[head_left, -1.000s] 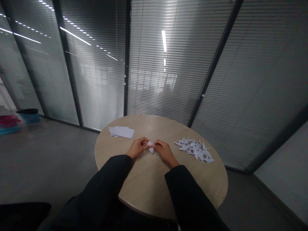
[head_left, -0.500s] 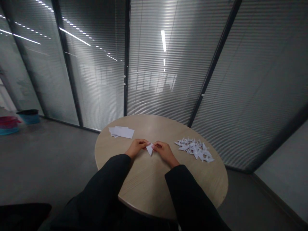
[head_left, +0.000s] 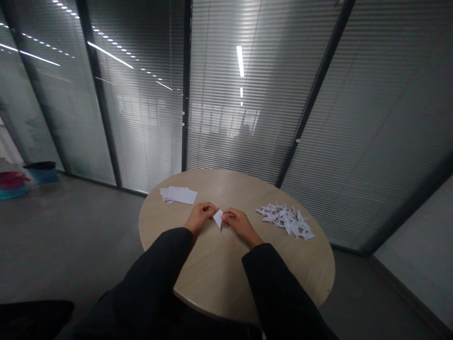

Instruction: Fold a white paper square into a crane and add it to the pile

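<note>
Since a second ago, your folded paper (head_left: 218, 218) went from a bunched scrap to a clean white triangle with its point down, and your hands barely shifted. Your dark sleeves (head_left: 166, 264) ran up from the near rim. Your left hand (head_left: 201, 216) and right hand (head_left: 238, 222) were both pinched shut on the triangle's upper edges, fingertips almost meeting, and it sat just above the surface (head_left: 219, 278), in the middle.

The risk, as I judged it, was that thin grip. With only fingertips on the edges, uneven pressure could have let the paper slip or set a fold askew, and the dim light made the edges harder to line up. Your right sleeve could also have caught the pile of folded pieces (head_left: 286, 220) near that hand and scattered them.

Beyond your hands, the round wood-tone surface carried a stack of flat sheets (head_left: 179, 194) at far left and that pile at right, well apart. Behind them stood glass walls (head_left: 230, 94) with lowered blinds and dark frames, reflecting ceiling lights. Far left, coloured bins (head_left: 40, 171) sat on the grey floor (head_left: 71, 236).
</note>
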Demonstrator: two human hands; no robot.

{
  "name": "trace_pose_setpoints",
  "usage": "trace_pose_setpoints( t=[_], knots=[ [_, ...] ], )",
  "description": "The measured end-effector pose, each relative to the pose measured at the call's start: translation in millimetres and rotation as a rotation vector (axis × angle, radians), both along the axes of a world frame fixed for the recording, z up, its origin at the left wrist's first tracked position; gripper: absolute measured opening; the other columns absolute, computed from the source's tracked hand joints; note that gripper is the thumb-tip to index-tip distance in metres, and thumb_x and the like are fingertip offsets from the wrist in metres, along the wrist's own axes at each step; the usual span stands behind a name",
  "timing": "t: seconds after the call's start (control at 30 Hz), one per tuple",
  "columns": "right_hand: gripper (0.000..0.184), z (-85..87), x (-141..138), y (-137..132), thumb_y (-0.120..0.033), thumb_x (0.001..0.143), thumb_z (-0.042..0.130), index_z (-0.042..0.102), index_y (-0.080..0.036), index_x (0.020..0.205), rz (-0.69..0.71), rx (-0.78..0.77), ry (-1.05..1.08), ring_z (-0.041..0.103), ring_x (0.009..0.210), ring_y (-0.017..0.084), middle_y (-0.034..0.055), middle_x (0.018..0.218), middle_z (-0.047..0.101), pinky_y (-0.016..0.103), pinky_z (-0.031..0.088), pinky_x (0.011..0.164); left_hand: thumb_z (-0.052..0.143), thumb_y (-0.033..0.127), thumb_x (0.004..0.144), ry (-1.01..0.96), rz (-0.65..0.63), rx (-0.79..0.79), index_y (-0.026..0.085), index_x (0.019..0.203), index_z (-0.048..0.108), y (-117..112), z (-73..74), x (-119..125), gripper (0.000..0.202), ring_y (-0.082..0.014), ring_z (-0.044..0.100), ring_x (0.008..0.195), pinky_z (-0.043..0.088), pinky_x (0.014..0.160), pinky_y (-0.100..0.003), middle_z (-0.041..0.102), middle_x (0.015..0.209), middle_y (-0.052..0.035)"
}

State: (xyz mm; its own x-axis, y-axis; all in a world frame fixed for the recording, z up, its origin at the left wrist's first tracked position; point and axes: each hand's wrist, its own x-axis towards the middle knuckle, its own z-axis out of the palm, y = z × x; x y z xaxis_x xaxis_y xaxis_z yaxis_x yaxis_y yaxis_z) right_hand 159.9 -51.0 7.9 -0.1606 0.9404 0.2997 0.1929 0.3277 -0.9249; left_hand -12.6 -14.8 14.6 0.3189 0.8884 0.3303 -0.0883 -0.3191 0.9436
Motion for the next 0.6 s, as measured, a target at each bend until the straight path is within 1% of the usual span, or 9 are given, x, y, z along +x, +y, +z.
trace_pose_setpoints(
  t=[0.07,0.17,0.3,0.4,0.6],
  knots=[
    [0.030,-2.5,-0.1,0.6,-0.036,0.069,0.066,0.063,-0.016,0.090,0.027,-0.005,0.006,0.062,0.062,0.015,0.0015,0.067,0.066,0.026,0.048,0.061,0.070,0.047,0.062,-0.037,0.017,-0.028,0.012,0.069,0.064,1.8,-0.8,0.1,0.037,-0.0115,0.053,0.053,0.043,0.052,-0.024,0.060,0.060,-0.0019],
    [0.033,-6.4,0.6,2.4,-0.036,0.068,0.065,0.062,-0.015,0.094,0.076,-0.035,0.014,0.063,0.062,0.015,0.0022,0.069,0.067,0.026,0.049,0.059,0.071,0.048,0.060,-0.085,0.006,-0.072,0.012,0.076,0.063,5.0,-2.7,0.4,0.040,-0.0132,0.056,0.058,0.046,0.051,-0.024,0.062,0.066,-0.0029],
    [0.039,-7.8,3.3,4.5,-0.039,0.072,0.063,0.060,-0.016,0.103,0.085,-0.024,0.033,0.066,0.067,0.017,0.0046,0.077,0.068,0.027,0.051,0.060,0.071,0.049,0.060,-0.120,-0.014,-0.080,0.012,0.086,0.062,8.0,-5.2,0.1,0.046,-0.0152,0.059,0.063,0.048,0.050,-0.024,0.063,0.071,-0.0037],
    [0.040,-6.8,4.9,5.3,-0.042,0.074,0.061,0.059,-0.017,0.106,0.086,-0.012,0.050,0.066,0.068,0.017,0.0053,0.080,0.068,0.029,0.052,0.061,0.071,0.050,0.061,-0.140,-0.035,-0.077,0.012,0.087,0.062,9.2,-7.2,-0.4,0.046,-0.0157,0.059,0.066,0.048,0.052,-0.024,0.063,0.073,-0.0041],
    [0.038,-3.7,3.5,3.7,-0.038,0.074,0.062,0.057,-0.019,0.106,0.059,-0.017,0.071,0.065,0.067,0.017,0.0025,0.074,0.067,0.028,0.052,0.059,0.075,0.047,0.058,-0.198,-0.112,-0.085,0.012,0.086,0.064,10.2,-9.3,-0.2,0.046,-0.0151,0.059,0.069,0.048,0.059,-0.025,0.063,0.077,-0.0048]
  ],
)
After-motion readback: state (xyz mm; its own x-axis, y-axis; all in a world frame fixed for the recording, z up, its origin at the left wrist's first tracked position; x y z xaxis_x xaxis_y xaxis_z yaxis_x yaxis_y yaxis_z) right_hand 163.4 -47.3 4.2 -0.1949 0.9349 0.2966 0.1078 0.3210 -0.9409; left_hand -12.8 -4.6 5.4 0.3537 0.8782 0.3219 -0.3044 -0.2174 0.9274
